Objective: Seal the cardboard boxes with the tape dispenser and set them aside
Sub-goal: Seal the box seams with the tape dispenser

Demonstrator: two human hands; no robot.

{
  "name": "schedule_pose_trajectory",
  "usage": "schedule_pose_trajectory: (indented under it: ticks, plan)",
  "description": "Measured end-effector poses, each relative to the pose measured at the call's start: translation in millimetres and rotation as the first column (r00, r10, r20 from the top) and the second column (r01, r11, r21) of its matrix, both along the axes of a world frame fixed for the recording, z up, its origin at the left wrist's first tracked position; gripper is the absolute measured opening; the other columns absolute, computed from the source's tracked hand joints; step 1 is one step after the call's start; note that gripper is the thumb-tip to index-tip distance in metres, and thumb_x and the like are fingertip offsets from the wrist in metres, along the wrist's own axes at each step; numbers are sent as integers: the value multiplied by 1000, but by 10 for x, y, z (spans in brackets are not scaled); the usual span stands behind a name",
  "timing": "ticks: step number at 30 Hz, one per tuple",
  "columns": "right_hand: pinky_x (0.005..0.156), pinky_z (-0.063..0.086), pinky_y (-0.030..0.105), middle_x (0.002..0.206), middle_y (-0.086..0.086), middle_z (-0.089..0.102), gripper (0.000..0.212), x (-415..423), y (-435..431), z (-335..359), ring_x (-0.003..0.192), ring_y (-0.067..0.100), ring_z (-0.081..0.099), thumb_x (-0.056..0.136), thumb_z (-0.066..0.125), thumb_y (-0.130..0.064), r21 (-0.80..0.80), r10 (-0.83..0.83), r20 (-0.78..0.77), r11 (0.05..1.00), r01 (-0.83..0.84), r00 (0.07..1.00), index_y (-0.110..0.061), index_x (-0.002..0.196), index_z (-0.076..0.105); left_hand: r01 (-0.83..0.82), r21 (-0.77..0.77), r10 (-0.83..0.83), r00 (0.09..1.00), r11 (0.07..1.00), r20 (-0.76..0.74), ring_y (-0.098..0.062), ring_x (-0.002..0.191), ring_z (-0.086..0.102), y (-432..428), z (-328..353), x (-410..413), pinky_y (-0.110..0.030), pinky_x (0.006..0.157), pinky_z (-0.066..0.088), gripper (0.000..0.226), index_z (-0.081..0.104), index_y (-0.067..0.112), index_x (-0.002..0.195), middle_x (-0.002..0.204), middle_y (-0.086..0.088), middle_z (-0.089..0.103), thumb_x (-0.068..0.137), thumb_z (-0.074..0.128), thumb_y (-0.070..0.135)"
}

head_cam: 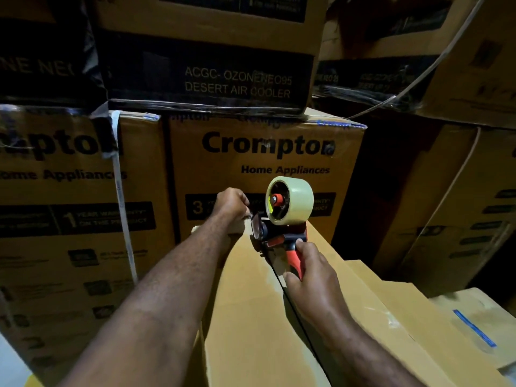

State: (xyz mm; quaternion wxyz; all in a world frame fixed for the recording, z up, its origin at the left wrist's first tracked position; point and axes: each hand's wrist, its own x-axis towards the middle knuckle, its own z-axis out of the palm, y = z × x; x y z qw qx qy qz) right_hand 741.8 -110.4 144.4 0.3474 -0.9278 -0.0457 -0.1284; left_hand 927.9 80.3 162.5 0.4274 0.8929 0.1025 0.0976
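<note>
Beyond our fingers rises a wall of printed cartons: the Crompton carton (pixel 265 169) stands straight past both hands, and a dark air cooler carton (pixel 206 79) sits stacked on top of it, high above the fingers. Off to the left of the left fingers, a white strap (pixel 121 196) runs down another carton's face.

Under our fingers lies the cardboard box (pixel 251 317), plain and brown, its flaps closed and its centre seam running from below the right wrist up towards the dispenser. To the right of the right fingers, a second plain box (pixel 474 317) with a strip of blue tape sits lower down.

Now the tape dispenser (pixel 279 236): red and black, it rests on the box top near the far edge, its front end just beside the left fingers. The tape roll (pixel 298 199) stands upright above the right fingers.

Our right hand (pixel 310 272) wraps the red handle, fingers curled round it, thumb laid on top. Our left hand (pixel 231 205) is at the box's far edge, fingers curled tight together and mostly hidden behind the knuckles; whether they pinch tape or cardboard, we cannot tell
</note>
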Motion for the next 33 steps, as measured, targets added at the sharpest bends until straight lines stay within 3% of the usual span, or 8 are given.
schedule_pose_trajectory:
  ticks: [3,6,13,19,23,27,33]
  plan:
    - [91,44,22,134,-7,46,58,-15,35,-24,109,9,47,95,65,-24,-51,3,12,999,-3,1000,-31,144,35,35,-11,-35,999,999,-34,-10,83,68,38,-13,90,-24,64,58,18,74,16,89,92,-1,73,79,85,5]
    - [89,44,21,137,-9,43,59,-47,80,-34,118,11,49,96,64,-25,-86,-9,17,996,10,1000,-35,144,32,64,-15,-65,996,998,-64,-5,75,60,-16,-72,146,-19,52,43,15,75,17,89,93,0,72,82,83,7]
    - [83,37,17,136,-11,44,59,-29,91,-78,117,10,49,95,64,-28,-85,6,7,996,-5,1000,-35,144,33,108,-90,-119,985,990,-127,-4,73,61,40,-137,277,-22,54,44,14,75,15,95,89,0,73,85,81,6]
    - [85,39,19,133,-11,47,57,20,75,-85,109,9,49,94,66,-27,-60,-15,-39,998,13,999,-35,142,36,217,90,-199,963,972,-182,-20,102,64,12,-157,277,-31,80,55,26,73,18,113,108,-1,67,91,69,4]
    - [80,39,20,130,-7,48,57,6,93,-72,106,14,52,95,62,-27,-120,-18,-50,993,12,999,-38,142,31,207,135,-189,972,969,-140,-18,89,62,-17,-201,269,-31,74,51,5,68,16,90,90,0,67,94,68,14]
    - [71,39,23,117,-4,60,55,-14,110,-43,87,15,48,97,58,-29,-175,-29,-82,984,14,996,-40,139,24,240,161,-216,965,957,-150,-17,81,58,38,-263,202,-29,66,45,21,71,14,90,79,2,60,100,61,30]
    - [74,56,33,106,2,64,50,-62,95,34,91,22,64,98,58,-36,-127,-29,-99,992,16,995,-42,132,22,354,155,-312,919,922,-239,-14,66,54,145,-271,92,-29,65,43,34,63,21,65,69,4,61,98,61,29]
